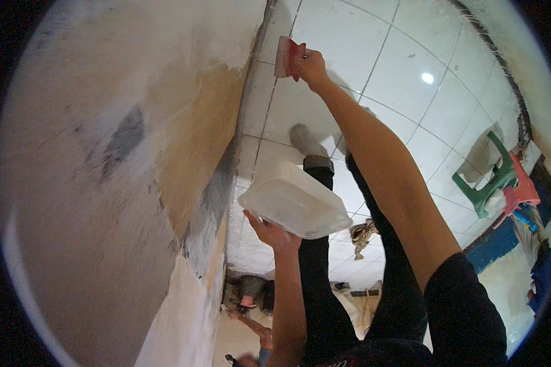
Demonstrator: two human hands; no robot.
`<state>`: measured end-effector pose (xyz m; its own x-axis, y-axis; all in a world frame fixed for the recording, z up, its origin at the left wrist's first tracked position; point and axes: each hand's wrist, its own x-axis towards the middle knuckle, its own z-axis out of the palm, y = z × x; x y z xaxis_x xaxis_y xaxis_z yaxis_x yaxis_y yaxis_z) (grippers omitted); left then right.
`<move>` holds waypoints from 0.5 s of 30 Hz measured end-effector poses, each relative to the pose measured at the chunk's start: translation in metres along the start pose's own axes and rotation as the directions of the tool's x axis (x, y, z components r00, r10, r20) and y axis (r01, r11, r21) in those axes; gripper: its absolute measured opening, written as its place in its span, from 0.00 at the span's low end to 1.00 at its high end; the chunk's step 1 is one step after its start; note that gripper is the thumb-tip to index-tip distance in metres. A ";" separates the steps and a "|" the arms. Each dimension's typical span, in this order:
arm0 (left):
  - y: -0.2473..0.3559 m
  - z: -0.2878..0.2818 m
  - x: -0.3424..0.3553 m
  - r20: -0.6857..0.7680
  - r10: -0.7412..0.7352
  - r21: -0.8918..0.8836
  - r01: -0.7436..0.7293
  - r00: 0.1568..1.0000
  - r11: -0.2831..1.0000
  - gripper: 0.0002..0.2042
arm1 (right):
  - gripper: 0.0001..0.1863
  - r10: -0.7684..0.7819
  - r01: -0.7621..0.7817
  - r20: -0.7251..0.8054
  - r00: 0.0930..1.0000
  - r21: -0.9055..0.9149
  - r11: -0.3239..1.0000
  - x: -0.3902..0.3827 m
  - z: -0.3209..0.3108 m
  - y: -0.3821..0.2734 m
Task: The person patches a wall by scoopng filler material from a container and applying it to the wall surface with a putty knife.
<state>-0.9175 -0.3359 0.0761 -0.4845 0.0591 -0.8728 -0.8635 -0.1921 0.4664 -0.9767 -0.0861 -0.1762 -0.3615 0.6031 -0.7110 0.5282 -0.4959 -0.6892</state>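
My right hand (313, 68) is stretched far forward, closed around the red grip of a wide putty knife (286, 57). The knife's broad, pale blade points left toward the wall (183, 116), apparently a short way from its surface. Nearer to me, my left hand (275, 235) supports a whitish plastic tub (294, 199) from below, its fingers on the near left edge. The tub is tilted, and whitish material smears its inside; how much it holds I cannot tell. Patches of white, tan and grey cover the wall on the left.
Pale floor tiles (404, 67) spread below, with my legs and feet on them. A green plastic stool (493, 180) and a pinkish-red one (521, 191) lie at right. Behind my legs is a crumpled patterned cloth (362, 237). Another person's arm (254, 326) reaches toward the wall at the lower edge.
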 end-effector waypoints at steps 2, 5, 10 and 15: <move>0.000 0.002 0.001 -0.125 0.068 0.014 -0.067 0.990 0.998 0.36 | 0.15 0.011 -0.012 -0.018 1.000 -0.078 0.997 0.016 0.027 0.010; -0.017 -0.025 0.020 0.071 0.038 -0.064 -0.034 0.997 0.997 0.35 | 0.16 -0.075 0.079 -0.027 0.997 0.239 0.968 0.062 0.037 0.039; -0.026 -0.044 0.020 0.014 0.111 0.160 -0.112 0.994 0.981 0.34 | 0.12 -0.146 0.099 0.127 0.981 0.318 0.943 0.046 0.066 0.022; -0.010 -0.039 0.008 0.012 -0.001 -0.107 0.002 1.000 0.994 0.34 | 0.10 -0.137 0.095 0.136 0.981 0.278 0.956 -0.032 0.045 -0.054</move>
<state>-0.9070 -0.3717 0.0591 -0.4853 0.0712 -0.8715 -0.8448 -0.2952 0.4463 -1.0282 -0.1063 -0.1226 -0.5314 0.5746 -0.6225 0.2568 -0.5909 -0.7648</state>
